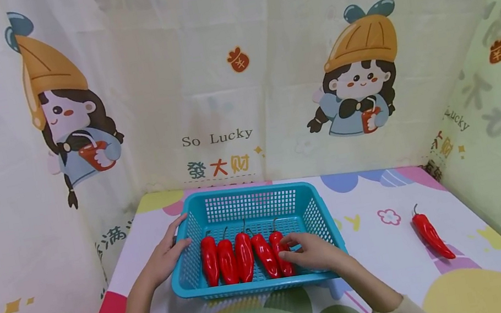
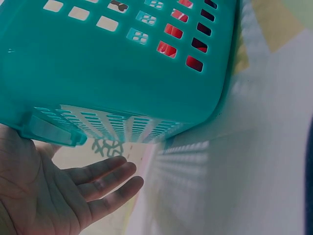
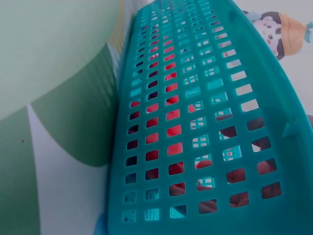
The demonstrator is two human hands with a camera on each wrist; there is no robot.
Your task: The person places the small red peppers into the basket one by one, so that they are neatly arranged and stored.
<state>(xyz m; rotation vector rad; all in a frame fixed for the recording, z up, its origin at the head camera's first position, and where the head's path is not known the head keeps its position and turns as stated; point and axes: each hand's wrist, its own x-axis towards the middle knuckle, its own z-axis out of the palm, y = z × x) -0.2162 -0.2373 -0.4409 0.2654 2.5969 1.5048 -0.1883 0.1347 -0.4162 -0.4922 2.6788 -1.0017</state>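
Observation:
Several red chili peppers (image 1: 244, 256) lie side by side in a row inside a blue-green plastic basket (image 1: 249, 191), stems toward the far wall. My left hand (image 1: 166, 256) holds the basket's left end, its thumb over the rim. In the left wrist view, three fingers of that hand extend straight outside the basket wall (image 2: 122, 93). Over the rightmost chili pepper (image 1: 276, 240) in the row is my right hand (image 1: 315, 252), thumb and fingers apart, close to or touching it. The right wrist view shows that hand only partly, through the basket's holes.
Another red chili pepper (image 1: 432, 236) lies on the patterned tabletop (image 1: 366, 214), to the right of the basket. A printed cloth (image 1: 218, 89) hangs behind the table and along both sides.

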